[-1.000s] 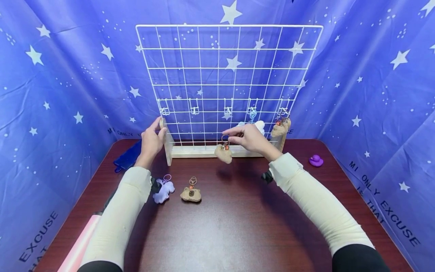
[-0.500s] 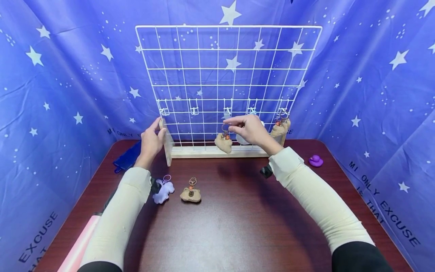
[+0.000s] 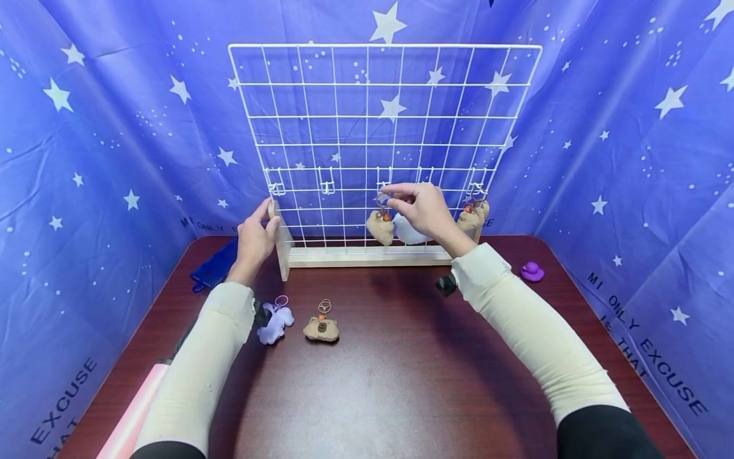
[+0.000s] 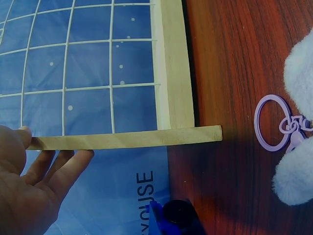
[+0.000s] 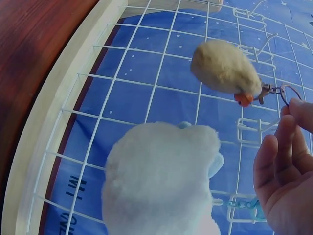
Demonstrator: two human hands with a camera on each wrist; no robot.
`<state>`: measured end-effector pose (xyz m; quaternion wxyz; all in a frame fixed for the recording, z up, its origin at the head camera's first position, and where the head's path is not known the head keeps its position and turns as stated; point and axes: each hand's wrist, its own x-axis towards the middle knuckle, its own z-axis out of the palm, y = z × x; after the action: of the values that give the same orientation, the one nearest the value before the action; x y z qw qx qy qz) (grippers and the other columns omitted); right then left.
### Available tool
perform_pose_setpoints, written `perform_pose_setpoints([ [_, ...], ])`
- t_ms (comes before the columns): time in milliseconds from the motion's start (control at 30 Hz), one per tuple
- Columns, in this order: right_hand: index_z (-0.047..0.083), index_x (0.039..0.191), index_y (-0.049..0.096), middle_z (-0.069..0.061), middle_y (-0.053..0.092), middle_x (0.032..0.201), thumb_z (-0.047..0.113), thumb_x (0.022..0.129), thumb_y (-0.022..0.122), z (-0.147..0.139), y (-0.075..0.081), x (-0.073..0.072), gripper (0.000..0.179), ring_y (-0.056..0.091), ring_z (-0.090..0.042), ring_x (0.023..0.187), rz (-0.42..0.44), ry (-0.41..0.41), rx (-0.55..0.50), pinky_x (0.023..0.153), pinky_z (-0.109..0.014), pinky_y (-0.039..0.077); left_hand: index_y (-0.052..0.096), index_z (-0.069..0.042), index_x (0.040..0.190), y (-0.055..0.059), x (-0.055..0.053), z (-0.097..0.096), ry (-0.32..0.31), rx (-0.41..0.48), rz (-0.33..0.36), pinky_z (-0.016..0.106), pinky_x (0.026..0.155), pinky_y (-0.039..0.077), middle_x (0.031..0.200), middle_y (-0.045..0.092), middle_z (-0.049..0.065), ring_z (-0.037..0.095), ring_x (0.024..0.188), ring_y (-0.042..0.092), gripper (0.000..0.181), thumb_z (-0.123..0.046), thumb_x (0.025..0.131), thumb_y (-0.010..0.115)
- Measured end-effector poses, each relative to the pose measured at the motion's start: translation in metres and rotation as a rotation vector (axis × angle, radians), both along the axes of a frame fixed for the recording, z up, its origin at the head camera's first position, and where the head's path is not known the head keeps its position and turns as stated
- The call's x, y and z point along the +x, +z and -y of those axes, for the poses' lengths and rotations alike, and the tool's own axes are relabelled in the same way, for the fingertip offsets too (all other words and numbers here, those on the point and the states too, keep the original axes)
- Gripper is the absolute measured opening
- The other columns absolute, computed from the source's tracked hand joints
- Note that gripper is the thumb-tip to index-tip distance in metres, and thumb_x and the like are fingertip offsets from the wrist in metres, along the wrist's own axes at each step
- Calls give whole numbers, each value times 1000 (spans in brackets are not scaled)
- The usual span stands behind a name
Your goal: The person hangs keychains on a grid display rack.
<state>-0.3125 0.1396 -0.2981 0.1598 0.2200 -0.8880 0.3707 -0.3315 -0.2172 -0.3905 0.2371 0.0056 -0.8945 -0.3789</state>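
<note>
My left hand (image 3: 257,241) grips the wooden side post (image 4: 122,140) of a white wire grid rack (image 3: 367,145), thumb on one face and fingers on the other. With thumb and fingertips, my right hand (image 3: 423,207) pinches the metal ring of a tan plush keychain (image 3: 380,228). The plush (image 5: 225,67) with its orange bead dangles in front of the grid, its ring close to the middle wire hook (image 5: 250,131). Beside it a white plush keychain (image 5: 161,181) hangs by a light-blue chain, partly hidden by my hand in the head view.
Another tan plush keychain (image 3: 472,218) hangs at the rack's right end. Two hooks, one of them this hook (image 3: 327,186), are bare on the left. A lavender plush keychain (image 3: 275,324) and a brown one (image 3: 321,329) lie on the table. A purple duck (image 3: 532,272) sits far right.
My right hand has risen with the tan plush keychain, from low before the grid up to the middle hook's height. The left hand stays on the post.
</note>
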Motion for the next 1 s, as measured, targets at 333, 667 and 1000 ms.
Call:
perform_pose_setpoints([
  [333,19,120,77,-10,80,99,16,94,72,6,1,-1,27,72,-20,81,-12,-70,-16,67,-30,50,50,-21,152,0,0,0,-2,0,5,53,111,44,122,73,18,43,125,62,51,-20,102,60],
  [667,21,123,76,-8,80,102,19,95,71,8,-3,-4,29,74,-23,88,-6,-124,25,82,-41,52,52,-21,150,0,0,-1,2,2,-5,53,110,45,122,73,17,43,123,63,50,-20,101,61],
  [1000,19,127,73,-7,80,100,17,95,65,6,-9,-1,33,72,-20,74,-41,-156,14,76,-35,51,51,-22,151,-1,0,0,4,6,0,53,109,46,123,73,17,42,122,64,51,-21,101,62],
])
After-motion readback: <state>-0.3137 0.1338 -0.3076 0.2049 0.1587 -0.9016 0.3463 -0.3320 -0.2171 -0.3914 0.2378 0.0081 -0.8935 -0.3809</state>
